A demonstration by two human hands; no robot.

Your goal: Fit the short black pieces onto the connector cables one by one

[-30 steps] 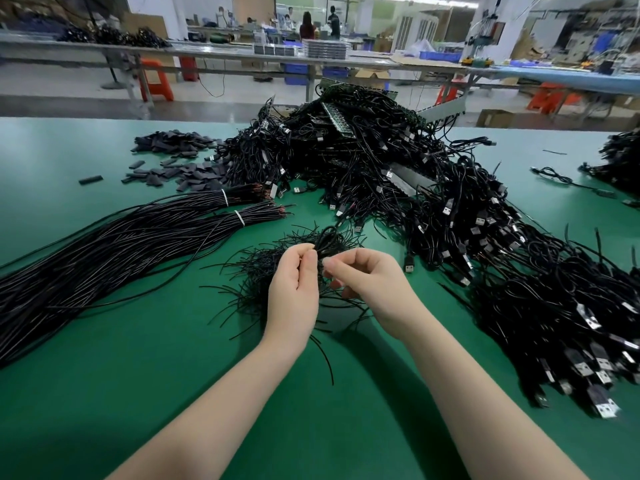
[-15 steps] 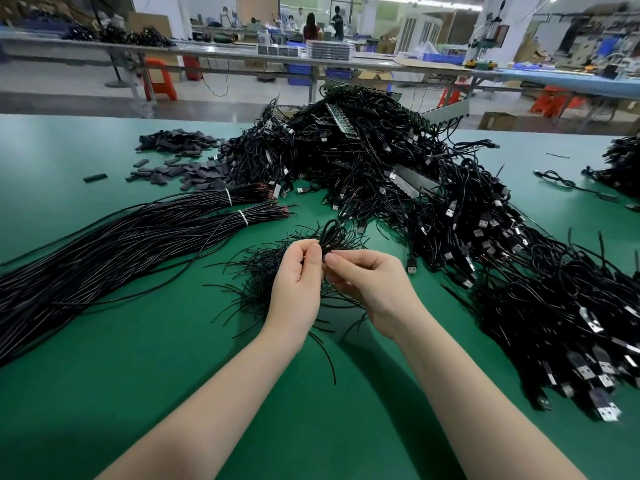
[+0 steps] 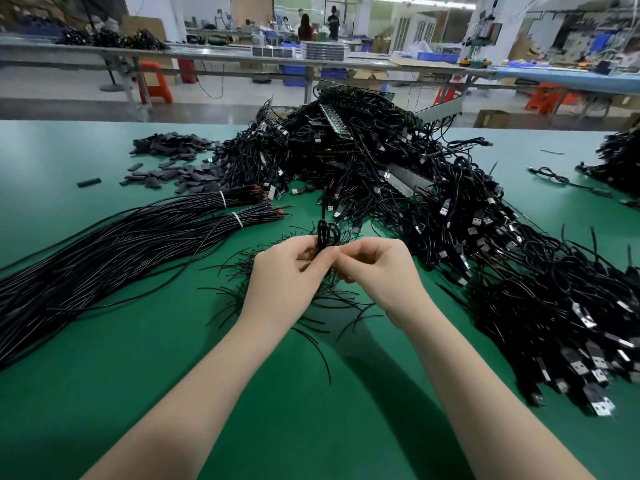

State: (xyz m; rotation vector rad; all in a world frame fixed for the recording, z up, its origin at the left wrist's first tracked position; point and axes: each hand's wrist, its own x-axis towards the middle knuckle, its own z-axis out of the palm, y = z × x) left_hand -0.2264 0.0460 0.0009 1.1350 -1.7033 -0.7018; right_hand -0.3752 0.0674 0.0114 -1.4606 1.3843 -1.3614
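Left hand [image 3: 291, 271] and right hand [image 3: 377, 271] both pinch a looped cable [image 3: 323, 233] above the green table [image 3: 104, 375]; whether a piece is on it cannot be told. Cable is light and limp: grip near its end. Pieces [image 3: 180, 174] lie far left.

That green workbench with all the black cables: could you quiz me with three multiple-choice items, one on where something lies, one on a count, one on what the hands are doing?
1. Where is the pile of short black pieces?
A. far left of the table
B. near right corner
C. under the forearms

2. How many white ties bind the long straight cable bundles?
A. none
B. two
C. five

3. What are the hands doing?
A. resting flat
B. both pinching a looped cable
C. pointing away

Answers:
1 A: the short black pieces lie far left.
2 B: two white ties show.
3 B: left hand and right hand pinch the looped cable.
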